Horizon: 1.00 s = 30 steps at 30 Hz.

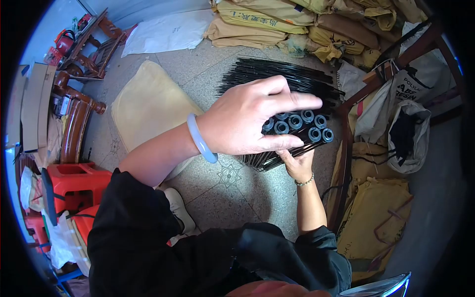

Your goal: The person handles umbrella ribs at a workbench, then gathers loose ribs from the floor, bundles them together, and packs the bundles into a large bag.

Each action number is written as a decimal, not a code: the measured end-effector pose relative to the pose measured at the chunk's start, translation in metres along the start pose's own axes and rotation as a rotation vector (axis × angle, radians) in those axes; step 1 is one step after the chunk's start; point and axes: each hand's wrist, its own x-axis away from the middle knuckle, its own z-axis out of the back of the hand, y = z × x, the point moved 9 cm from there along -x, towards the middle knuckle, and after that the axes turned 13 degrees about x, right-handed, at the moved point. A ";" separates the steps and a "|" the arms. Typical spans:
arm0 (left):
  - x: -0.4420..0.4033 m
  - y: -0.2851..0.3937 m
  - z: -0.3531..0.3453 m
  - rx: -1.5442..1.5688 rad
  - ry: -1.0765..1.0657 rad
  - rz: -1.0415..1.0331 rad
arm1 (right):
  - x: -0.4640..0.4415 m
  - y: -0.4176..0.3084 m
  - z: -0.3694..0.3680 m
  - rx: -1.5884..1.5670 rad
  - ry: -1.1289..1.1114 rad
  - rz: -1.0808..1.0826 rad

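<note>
A bundle of thin black tubes (295,122) stands with its round, hollow, greyish ends facing up toward me. My right hand (298,164), wearing a beaded bracelet, grips the bundle from its near side, with the thumb showing and the other fingers mostly hidden. Over the tube ends is my left hand (250,116), with a lavender bangle at the wrist. Its thumb and forefinger are spread apart and partly cover the ends; whether they touch them I cannot tell. Beyond the hands, a pile of long black tubes or rods (277,72) lies on the floor.
Yellow-brown sacks (257,22) are stacked at the back, beside a flat white sack (168,32). A beige sheet (146,99) lies on the speckled floor. Red plastic stools (79,183) stand left. To the right are a dark frame (345,163) and an open white bag (409,143).
</note>
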 end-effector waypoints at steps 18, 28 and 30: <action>-0.005 0.006 -0.013 -0.159 -0.253 -0.006 | -0.010 0.089 -0.041 -0.535 0.100 -0.198; 0.015 0.000 -0.009 -0.140 -0.380 0.101 | 0.048 0.496 0.059 -0.676 0.925 -1.116; 0.015 0.000 -0.009 -0.112 -0.384 0.092 | 0.036 0.505 0.057 -0.572 0.863 -1.187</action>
